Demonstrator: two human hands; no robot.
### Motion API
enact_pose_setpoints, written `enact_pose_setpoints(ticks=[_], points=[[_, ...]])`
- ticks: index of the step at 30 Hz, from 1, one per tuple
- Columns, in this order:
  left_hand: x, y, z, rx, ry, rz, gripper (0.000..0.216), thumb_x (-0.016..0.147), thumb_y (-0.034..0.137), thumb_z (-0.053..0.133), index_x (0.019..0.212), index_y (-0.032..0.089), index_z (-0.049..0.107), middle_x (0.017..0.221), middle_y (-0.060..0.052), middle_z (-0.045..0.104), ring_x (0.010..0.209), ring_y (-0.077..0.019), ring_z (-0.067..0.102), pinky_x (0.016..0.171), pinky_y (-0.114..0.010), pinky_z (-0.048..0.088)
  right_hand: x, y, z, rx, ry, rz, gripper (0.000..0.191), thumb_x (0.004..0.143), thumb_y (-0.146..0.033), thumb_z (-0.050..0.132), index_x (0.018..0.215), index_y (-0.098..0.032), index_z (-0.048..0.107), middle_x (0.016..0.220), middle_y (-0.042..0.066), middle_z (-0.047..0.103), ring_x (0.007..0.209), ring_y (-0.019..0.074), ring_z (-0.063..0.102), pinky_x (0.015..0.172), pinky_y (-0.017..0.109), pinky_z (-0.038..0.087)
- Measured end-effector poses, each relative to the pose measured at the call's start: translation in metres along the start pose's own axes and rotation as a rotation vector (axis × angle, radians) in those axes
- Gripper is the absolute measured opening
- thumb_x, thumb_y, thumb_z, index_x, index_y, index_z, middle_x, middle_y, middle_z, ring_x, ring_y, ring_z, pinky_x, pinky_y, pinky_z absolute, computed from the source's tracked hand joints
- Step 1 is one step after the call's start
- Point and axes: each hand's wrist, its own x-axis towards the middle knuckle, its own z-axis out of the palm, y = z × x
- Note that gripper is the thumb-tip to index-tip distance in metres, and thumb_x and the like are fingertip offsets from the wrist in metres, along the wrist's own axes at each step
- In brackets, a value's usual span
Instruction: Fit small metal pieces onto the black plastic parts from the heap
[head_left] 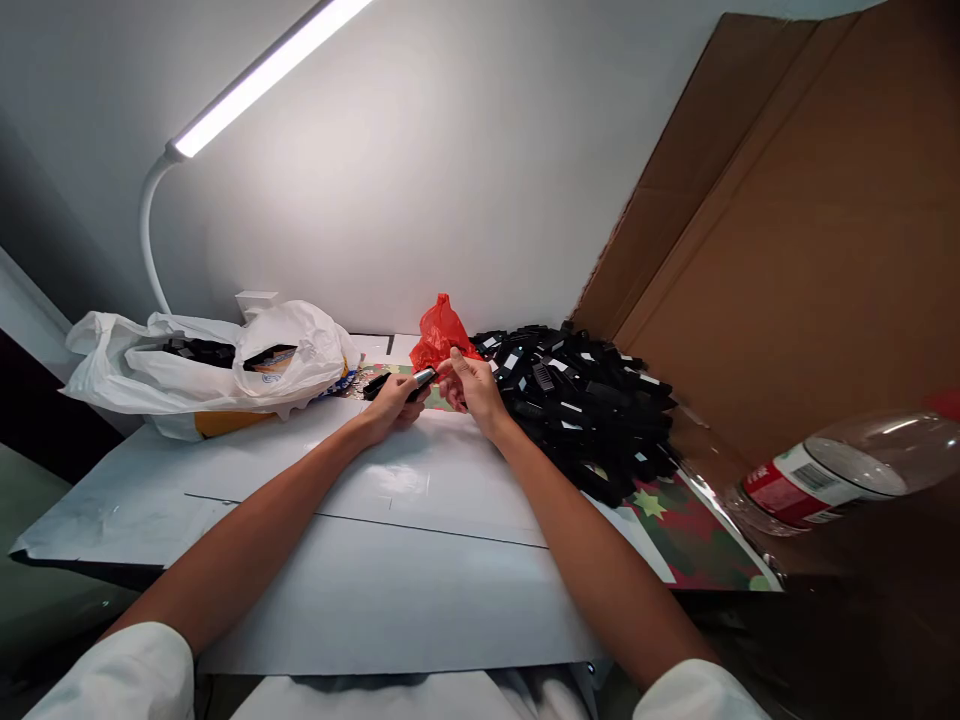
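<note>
My left hand point(397, 405) is closed around a small black piece with a silvery end point(424, 377), held just above the white board. The fingers of my right hand point(474, 392) are bent together close by the silvery end. What lies between them, if anything, is too small to make out. Right behind my hands stands a crumpled red plastic bag point(441, 332). To the right of my right hand spreads a large heap of black plastic pieces point(577, 400), several with white or shiny patches.
White plastic bags point(296, 350) holding black pieces stand at the left. A lamp point(262, 80) shines over the table, whose white board point(420, 580) lies before me. At the right are a cardboard sheet point(810, 240) and a clear bottle point(832, 475) with a red and white label.
</note>
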Motion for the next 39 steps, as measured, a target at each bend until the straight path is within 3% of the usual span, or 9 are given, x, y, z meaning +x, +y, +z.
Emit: enact_pose_setpoints(ticks=[5,10,17,24,31,39], points=[[-0.002,-0.001,-0.005,-0.064,-0.136,0.018,0.050,0.082,0.062,0.065,0.061,0.022,0.042,0.048,0.008,0.024,0.042,-0.0055,0.016,0.043,-0.022,0.015,-0.005,0.000,0.000,0.067,-0.222,0.181,0.073,0.073,-0.091,0.067,0.063,-0.020,0.055,0.051,-0.002,0.050,0.038,0.0086,0.040,0.033,0.021,0.024],[-0.003,-0.004,-0.006,-0.049,-0.211,-0.021,0.051,0.085,0.058,0.065,0.059,0.022,0.039,0.049,0.008,0.023,0.045,-0.0059,0.016,0.045,-0.022,0.014,-0.006,0.002,0.005,0.165,-0.258,0.206,0.077,0.066,-0.088,0.078,0.058,-0.025,0.033,0.047,-0.011,0.025,0.039,0.0046,0.018,0.034,0.021,0.017],[-0.006,-0.001,-0.006,-0.019,-0.282,-0.033,0.053,0.087,0.057,0.067,0.060,0.021,0.039,0.049,0.009,0.023,0.043,-0.0051,0.016,0.044,-0.022,0.016,-0.009,-0.004,0.002,0.271,-0.293,0.174,0.080,0.064,-0.075,0.089,0.052,-0.022,0.031,0.045,-0.011,0.025,0.039,0.0023,0.019,0.040,0.022,0.014],[-0.007,-0.001,-0.006,-0.032,-0.262,-0.061,0.055,0.091,0.057,0.066,0.060,0.022,0.037,0.048,0.009,0.023,0.040,-0.0051,0.016,0.042,-0.021,0.016,-0.009,-0.003,0.005,0.304,-0.275,0.070,0.077,0.069,-0.068,0.091,0.049,-0.021,0.033,0.044,-0.011,0.024,0.038,0.0027,0.020,0.043,0.025,0.016],[-0.006,-0.004,-0.010,-0.064,-0.274,-0.056,0.058,0.088,0.057,0.070,0.058,0.022,0.034,0.049,0.009,0.023,0.041,-0.0043,0.015,0.040,-0.020,0.017,-0.009,-0.002,0.006,0.242,-0.266,0.055,0.076,0.070,-0.073,0.088,0.052,-0.023,0.033,0.043,-0.012,0.024,0.039,0.0031,0.019,0.042,0.025,0.018],[-0.004,-0.004,-0.016,-0.047,-0.283,-0.109,0.056,0.085,0.053,0.072,0.057,0.023,0.035,0.047,0.010,0.022,0.039,-0.0041,0.014,0.037,-0.018,0.018,-0.007,-0.009,-0.004,0.022,-0.285,0.026,0.075,0.074,-0.075,0.082,0.052,-0.023,0.033,0.047,-0.009,0.027,0.040,0.0042,0.022,0.040,0.025,0.017]])
